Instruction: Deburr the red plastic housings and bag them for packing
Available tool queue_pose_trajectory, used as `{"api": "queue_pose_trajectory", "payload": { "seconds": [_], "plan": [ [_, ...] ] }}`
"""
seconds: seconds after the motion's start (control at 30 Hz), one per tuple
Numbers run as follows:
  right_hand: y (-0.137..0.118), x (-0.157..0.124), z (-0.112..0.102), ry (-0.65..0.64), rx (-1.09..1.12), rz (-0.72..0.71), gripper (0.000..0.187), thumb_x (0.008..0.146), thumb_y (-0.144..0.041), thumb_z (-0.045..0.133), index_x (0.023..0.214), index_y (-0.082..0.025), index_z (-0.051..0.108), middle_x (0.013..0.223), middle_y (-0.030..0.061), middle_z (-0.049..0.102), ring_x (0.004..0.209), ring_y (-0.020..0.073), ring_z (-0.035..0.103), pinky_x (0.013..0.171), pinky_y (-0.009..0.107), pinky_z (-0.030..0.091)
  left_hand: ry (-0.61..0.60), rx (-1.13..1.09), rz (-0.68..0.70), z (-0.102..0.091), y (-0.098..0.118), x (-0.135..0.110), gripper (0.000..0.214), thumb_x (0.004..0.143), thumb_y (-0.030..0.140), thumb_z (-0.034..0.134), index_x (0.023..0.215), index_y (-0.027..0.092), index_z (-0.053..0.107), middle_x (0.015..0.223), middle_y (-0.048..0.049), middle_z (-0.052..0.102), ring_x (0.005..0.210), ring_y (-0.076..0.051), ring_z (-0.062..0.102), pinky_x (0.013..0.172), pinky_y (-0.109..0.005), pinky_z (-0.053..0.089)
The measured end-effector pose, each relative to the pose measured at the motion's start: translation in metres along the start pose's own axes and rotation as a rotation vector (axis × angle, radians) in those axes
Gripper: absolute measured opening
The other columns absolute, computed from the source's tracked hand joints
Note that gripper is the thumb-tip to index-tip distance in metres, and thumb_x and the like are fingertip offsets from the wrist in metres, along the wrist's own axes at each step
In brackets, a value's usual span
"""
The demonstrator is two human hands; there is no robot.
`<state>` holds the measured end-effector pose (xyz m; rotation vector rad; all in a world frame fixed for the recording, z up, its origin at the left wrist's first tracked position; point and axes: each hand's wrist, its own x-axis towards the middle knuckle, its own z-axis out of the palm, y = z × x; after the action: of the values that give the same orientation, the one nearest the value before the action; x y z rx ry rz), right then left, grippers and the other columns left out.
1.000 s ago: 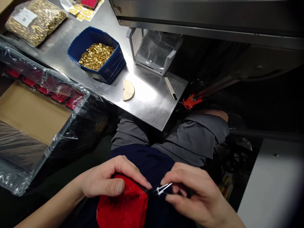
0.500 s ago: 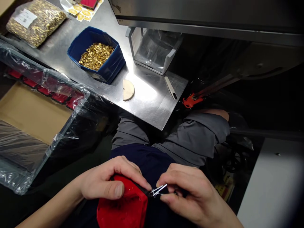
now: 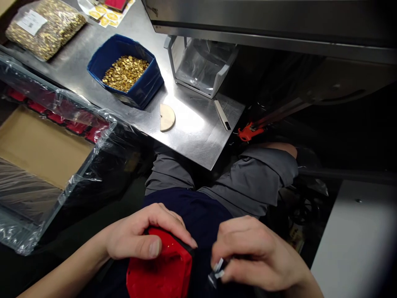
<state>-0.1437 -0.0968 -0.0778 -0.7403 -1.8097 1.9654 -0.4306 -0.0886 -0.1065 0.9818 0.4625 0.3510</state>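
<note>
Low in the head view, over my lap, my left hand point(image 3: 145, 239) grips a red velvet-lined box point(image 3: 161, 271) with a black rim, thumb lying on its red face. My right hand point(image 3: 257, 254) is closed around a small pair of metal tweezers point(image 3: 218, 269), whose tips point down and left, just right of the box's edge. What the tweezer tips carry, if anything, is too small to make out.
A steel table point(image 3: 198, 136) holds a blue bin point(image 3: 142, 89) of small gold parts point(image 3: 125, 73), a clear bag of gold parts point(image 3: 45, 27), a tan half-disc point(image 3: 167, 117), a metal strip point(image 3: 223, 115) and a clear-lined holder point(image 3: 203, 66). A plastic-wrapped carton point(image 3: 46, 153) stands left.
My right hand has drawn the tweezers down and away from the box's rim, turning their tips downward. My left hand keeps holding the red box in place.
</note>
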Motion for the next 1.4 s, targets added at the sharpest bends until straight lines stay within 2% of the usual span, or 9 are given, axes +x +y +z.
{"api": "queue_pose_trajectory", "payload": {
  "seconds": [0.1,0.37,0.53,0.63,0.77,0.9,1.1,1.23,1.4],
  "plan": [
    [0.008,-0.004,-0.014,-0.117,0.072,0.013,0.017,0.091,-0.029,0.069,0.100,-0.016,0.073,0.085,0.0058,0.071,0.075,0.0138,0.063,0.067,0.023,0.049,0.016,-0.010,0.004,-0.002,0.000,-0.002,0.061,0.085,0.062,0.060,0.118,0.013,0.074,0.096,-0.0181,0.073,0.083,-0.027,0.065,0.078,-0.035,0.048],
    [0.019,-0.001,-0.011,-0.009,0.099,0.053,0.022,0.085,-0.034,0.076,0.098,-0.017,0.074,0.079,0.0018,0.062,0.066,0.0100,0.055,0.059,0.021,0.044,0.022,-0.004,0.024,-0.002,0.005,-0.001,0.064,0.084,0.062,0.059,0.117,0.009,0.074,0.097,-0.0207,0.072,0.084,-0.029,0.067,0.078,-0.036,0.050],
    [0.031,0.034,-0.021,0.436,-0.145,0.309,0.023,0.093,-0.040,0.063,0.105,-0.021,0.068,0.084,0.0004,0.065,0.072,0.0125,0.059,0.066,0.023,0.045,0.108,0.139,0.038,-0.009,0.013,-0.013,0.057,0.082,0.057,0.067,0.122,0.017,0.072,0.108,-0.0155,0.075,0.098,-0.029,0.068,0.088,-0.032,0.050],
    [0.049,0.074,-0.035,0.589,-0.463,0.415,0.031,0.097,-0.049,0.054,0.109,-0.022,0.062,0.082,-0.0002,0.068,0.071,0.0142,0.063,0.066,0.024,0.045,0.194,0.198,-0.085,-0.017,0.010,-0.021,0.044,0.087,0.046,0.068,0.124,0.022,0.072,0.118,-0.0114,0.074,0.107,-0.027,0.067,0.093,-0.028,0.050],
    [0.072,0.133,-0.052,0.627,-0.905,0.502,0.035,0.103,-0.048,0.040,0.118,-0.020,0.053,0.093,0.0047,0.072,0.080,0.0179,0.069,0.072,0.025,0.048,0.461,-0.265,-0.257,-0.018,-0.006,-0.016,0.046,0.093,0.047,0.060,0.124,0.014,0.070,0.117,-0.0141,0.075,0.101,-0.026,0.071,0.087,-0.029,0.055],
    [0.079,0.168,-0.058,0.596,-1.054,0.601,0.039,0.097,-0.050,0.054,0.114,-0.016,0.055,0.089,0.0135,0.074,0.083,0.0309,0.072,0.071,0.035,0.049,0.830,-0.709,-0.320,-0.013,-0.014,-0.002,0.048,0.096,0.045,0.057,0.118,0.005,0.069,0.111,-0.0199,0.075,0.097,-0.028,0.074,0.092,-0.036,0.058],
    [0.062,0.162,-0.052,0.583,-1.143,0.683,0.060,0.093,-0.057,0.057,0.129,-0.011,0.049,0.086,0.0162,0.073,0.078,0.0346,0.072,0.067,0.038,0.050,0.887,-0.954,-0.267,-0.010,-0.020,0.008,0.047,0.096,0.045,0.056,0.116,0.005,0.070,0.100,-0.0152,0.079,0.065,-0.022,0.074,0.055,-0.028,0.061],
    [0.042,0.130,-0.038,0.663,-0.886,0.552,0.044,0.102,-0.049,0.042,0.135,-0.020,0.049,0.103,0.0120,0.072,0.088,0.0287,0.071,0.074,0.038,0.052,0.919,-1.062,-0.260,-0.011,-0.025,0.015,0.041,0.096,0.041,0.058,0.107,0.005,0.072,0.086,-0.0124,0.080,0.062,-0.021,0.073,0.057,-0.030,0.062],
    [0.039,0.102,-0.020,0.246,-0.057,0.045,0.051,0.095,-0.059,0.053,0.138,-0.032,0.054,0.147,0.0050,0.053,0.135,0.0238,0.050,0.113,0.037,0.039,0.944,-0.996,-0.291,-0.008,-0.021,0.030,0.040,0.096,0.043,0.059,0.103,0.006,0.073,0.077,-0.0107,0.078,0.057,-0.019,0.071,0.055,-0.029,0.060]
  ]
}}
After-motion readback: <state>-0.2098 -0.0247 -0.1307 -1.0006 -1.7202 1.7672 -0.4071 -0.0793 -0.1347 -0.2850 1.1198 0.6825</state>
